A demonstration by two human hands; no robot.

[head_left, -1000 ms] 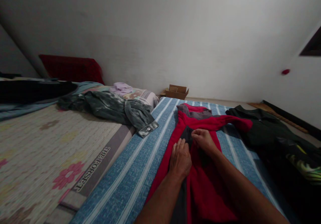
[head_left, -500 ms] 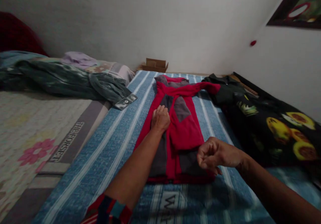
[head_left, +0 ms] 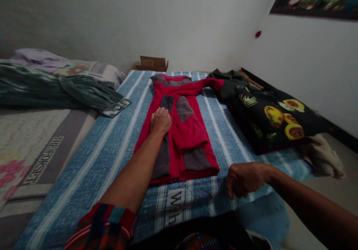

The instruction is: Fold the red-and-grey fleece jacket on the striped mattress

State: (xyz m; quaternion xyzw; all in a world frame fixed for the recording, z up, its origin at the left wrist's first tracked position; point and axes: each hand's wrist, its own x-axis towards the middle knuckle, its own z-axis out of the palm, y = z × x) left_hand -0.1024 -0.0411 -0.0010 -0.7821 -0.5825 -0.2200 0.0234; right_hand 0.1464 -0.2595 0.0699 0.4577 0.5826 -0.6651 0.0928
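A red and grey fleece jacket lies face up on the blue striped bedspread. One sleeve is folded down over its front, and the other stretches across the chest to the right. My left hand rests on the left front of the jacket, its fingers bent down against the cloth. Off the jacket's lower right corner, my right hand hangs over the bedspread with its fingers curled in. Nothing shows in that hand, and it is apart from the jacket.
A dark green garment lies along the left on a floral cover. To the right are folded dark clothes, the top one a black fruit print. A pale plush-like thing sits at the bed's right edge. An open cardboard box stands by the wall.
The view has swung right and shows more of the bed's right edge. My right hand has moved away from the jacket's lower right corner. My left hand stays on the jacket.
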